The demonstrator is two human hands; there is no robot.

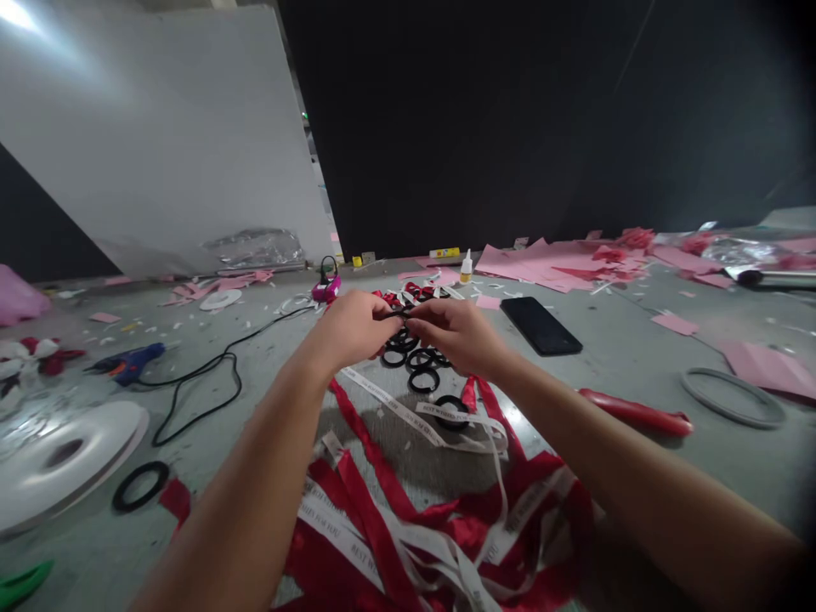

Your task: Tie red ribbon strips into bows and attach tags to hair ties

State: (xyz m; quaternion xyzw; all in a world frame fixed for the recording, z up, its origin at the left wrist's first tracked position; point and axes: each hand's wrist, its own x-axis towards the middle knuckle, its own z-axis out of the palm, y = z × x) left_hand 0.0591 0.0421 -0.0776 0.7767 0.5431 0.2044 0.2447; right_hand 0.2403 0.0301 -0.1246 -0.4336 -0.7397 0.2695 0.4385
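My left hand (355, 330) and my right hand (462, 334) meet over the middle of the table, thumbs and fingers pinched together. A dark edge, apparently part of a black ring, shows between the fingertips; the fingers cover most of it. Just below lie several loose black rings (423, 379), with red and white bows (419, 291) behind them. White printed ribbon (388, 403) runs beneath the wrists, past a black ring (451, 411). Closer to me, red ribbon (376, 518) and more printed ribbon lie in a tangled heap between my forearms.
Left are a blue glue gun (131, 364) with a black cord, a white ribbon spool (121, 425) and green handles (25, 585). Right are a black phone (541, 325), a red-handled tool (637, 413) and a grey ring (733, 397). Behind stand a small bottle (466, 269) and pink paper (535, 268).
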